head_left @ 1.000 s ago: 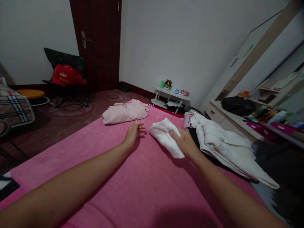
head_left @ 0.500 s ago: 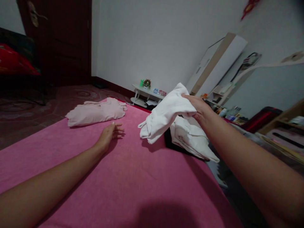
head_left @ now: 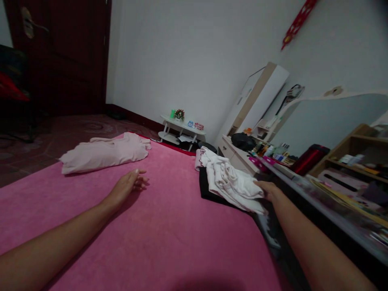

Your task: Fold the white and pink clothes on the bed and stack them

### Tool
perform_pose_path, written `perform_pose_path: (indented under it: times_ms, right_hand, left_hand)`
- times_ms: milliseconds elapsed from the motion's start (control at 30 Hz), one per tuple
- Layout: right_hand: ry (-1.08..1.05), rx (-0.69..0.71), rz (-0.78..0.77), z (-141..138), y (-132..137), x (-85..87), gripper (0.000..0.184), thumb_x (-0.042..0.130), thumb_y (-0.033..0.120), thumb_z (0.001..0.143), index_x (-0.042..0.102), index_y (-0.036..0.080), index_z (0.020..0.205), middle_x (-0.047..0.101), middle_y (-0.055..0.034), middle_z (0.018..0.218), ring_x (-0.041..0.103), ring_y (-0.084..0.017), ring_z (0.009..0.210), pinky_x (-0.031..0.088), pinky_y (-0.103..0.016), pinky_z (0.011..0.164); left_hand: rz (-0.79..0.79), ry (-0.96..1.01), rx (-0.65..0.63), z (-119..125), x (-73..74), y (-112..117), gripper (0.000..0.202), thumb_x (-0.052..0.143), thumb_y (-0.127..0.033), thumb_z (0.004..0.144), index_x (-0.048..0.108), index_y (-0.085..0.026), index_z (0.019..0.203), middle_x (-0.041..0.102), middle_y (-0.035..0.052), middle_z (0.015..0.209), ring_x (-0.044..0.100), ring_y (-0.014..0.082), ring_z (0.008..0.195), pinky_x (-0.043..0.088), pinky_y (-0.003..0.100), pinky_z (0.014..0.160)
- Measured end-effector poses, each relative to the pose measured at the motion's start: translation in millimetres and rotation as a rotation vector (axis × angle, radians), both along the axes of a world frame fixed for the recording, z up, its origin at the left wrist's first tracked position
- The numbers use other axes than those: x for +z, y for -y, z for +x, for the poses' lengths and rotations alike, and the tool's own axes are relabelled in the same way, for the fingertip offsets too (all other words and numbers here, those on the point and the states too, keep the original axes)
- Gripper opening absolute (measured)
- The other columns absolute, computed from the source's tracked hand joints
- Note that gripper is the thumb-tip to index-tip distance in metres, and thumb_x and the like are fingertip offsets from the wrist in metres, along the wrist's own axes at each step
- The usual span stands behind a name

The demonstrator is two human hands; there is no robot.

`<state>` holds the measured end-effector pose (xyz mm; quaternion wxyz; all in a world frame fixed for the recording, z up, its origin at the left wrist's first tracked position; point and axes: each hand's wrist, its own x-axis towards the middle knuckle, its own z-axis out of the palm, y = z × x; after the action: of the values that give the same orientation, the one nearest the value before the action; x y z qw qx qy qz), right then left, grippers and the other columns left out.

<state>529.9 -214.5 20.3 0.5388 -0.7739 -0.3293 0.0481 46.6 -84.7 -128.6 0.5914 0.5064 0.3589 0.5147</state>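
Note:
My left hand (head_left: pixel 125 186) lies flat on the pink blanket (head_left: pixel 169 234), fingers stretched out and holding nothing. My right hand (head_left: pixel 268 190) rests at the bed's right edge, its fingers closed on the white folded cloth (head_left: pixel 242 188) that lies on a pile of white clothes (head_left: pixel 224 176). The pile sits on a black garment (head_left: pixel 207 188). A pale pink garment (head_left: pixel 103 153) lies at the far left of the bed, well beyond my left hand.
A dark door (head_left: pixel 57 56) stands at the back left. A small white side table (head_left: pixel 182 127) with trinkets is by the wall. A cluttered dresser (head_left: pixel 273 155) and wooden shelves (head_left: pixel 357 157) line the right side, close to the bed.
My right hand lifted the white cloth off the blanket, carried it right and lowered it onto the clothes pile. My left hand stayed flat. The view turned to the right.

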Motion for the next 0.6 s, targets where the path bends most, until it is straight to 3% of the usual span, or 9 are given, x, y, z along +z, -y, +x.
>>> perform_pose_path:
  times_ms: [33, 100, 233, 300, 433, 500, 600]
  right_hand:
    - [-0.032, -0.049, -0.006, 7, -1, -13.4, 0.008, 0.073, 0.012, 0.061, 0.069, 0.011, 0.067, 0.051, 0.0012, 0.037, 0.051, -0.017, 0.034, 0.044, -0.028, 0.036]
    - [-0.085, -0.119, 0.003, 20, -6, -26.4, 0.03, 0.07, 0.012, 0.06, 0.072, 0.01, 0.09, 0.053, 0.0024, 0.041, 0.051, -0.017, 0.034, 0.045, -0.028, 0.036]
    - [-0.05, -0.127, 0.092, 46, -15, -20.6, 0.065, 0.064, 0.015, 0.065, 0.056, 0.02, 0.129, 0.069, -0.0021, 0.076, 0.06, -0.015, 0.051, 0.049, -0.025, 0.046]
    - [0.084, -0.131, 0.045, 57, -16, -21.2, 0.063, 0.062, 0.02, 0.069, 0.054, 0.02, 0.131, 0.07, -0.0061, 0.091, 0.065, -0.017, 0.063, 0.052, -0.027, 0.052]
    - [0.27, -0.161, -0.156, 55, -16, -39.0, 0.047, 0.067, 0.02, 0.063, 0.067, 0.012, 0.11, 0.069, -0.0168, 0.104, 0.065, -0.03, 0.093, 0.052, -0.04, 0.078]
    - [0.418, -0.08, -0.2, 40, -23, -46.6, 0.048, 0.065, 0.026, 0.069, 0.066, 0.014, 0.115, 0.062, -0.0177, 0.122, 0.056, -0.032, 0.114, 0.042, -0.043, 0.097]
    - [0.762, 0.11, -0.268, 5, -45, -52.8, 0.052, 0.044, 0.041, 0.088, 0.053, 0.018, 0.133, 0.046, -0.0132, 0.143, 0.038, -0.028, 0.133, 0.024, -0.046, 0.111]
  left_hand:
    - [0.002, -0.006, 0.0, 1, 0.8, 1, 0.065, 0.055, -0.066, 0.076, 0.057, -0.012, 0.111, 0.07, 0.0109, 0.086, 0.067, 0.0203, 0.068, 0.052, 0.032, 0.066]
    - [0.006, -0.016, -0.004, 2, 1.0, 1, 0.065, 0.056, -0.066, 0.075, 0.058, -0.012, 0.109, 0.07, 0.0109, 0.086, 0.066, 0.0204, 0.068, 0.052, 0.032, 0.066]
    - [0.017, -0.046, -0.002, 3, -2.0, -1, 0.064, 0.057, -0.066, 0.075, 0.058, -0.012, 0.109, 0.07, 0.011, 0.085, 0.066, 0.0203, 0.069, 0.051, 0.032, 0.066]
    - [0.025, -0.058, -0.005, 3, -3.0, -1, 0.063, 0.056, -0.066, 0.077, 0.059, -0.013, 0.11, 0.071, 0.0112, 0.085, 0.066, 0.02, 0.071, 0.051, 0.032, 0.066]
    - [0.03, -0.091, -0.014, 5, -1.1, 1, 0.065, 0.056, -0.067, 0.076, 0.059, -0.011, 0.11, 0.071, 0.0122, 0.084, 0.065, 0.0201, 0.07, 0.049, 0.032, 0.066]
    - [0.041, -0.107, -0.009, 5, -0.6, 1, 0.067, 0.055, -0.068, 0.076, 0.059, -0.011, 0.11, 0.07, 0.0128, 0.083, 0.064, 0.0205, 0.07, 0.048, 0.032, 0.066]
    - [0.068, -0.129, -0.015, 5, -2.8, 0, 0.067, 0.054, -0.069, 0.076, 0.06, -0.011, 0.11, 0.07, 0.013, 0.083, 0.064, 0.021, 0.071, 0.047, 0.032, 0.066]
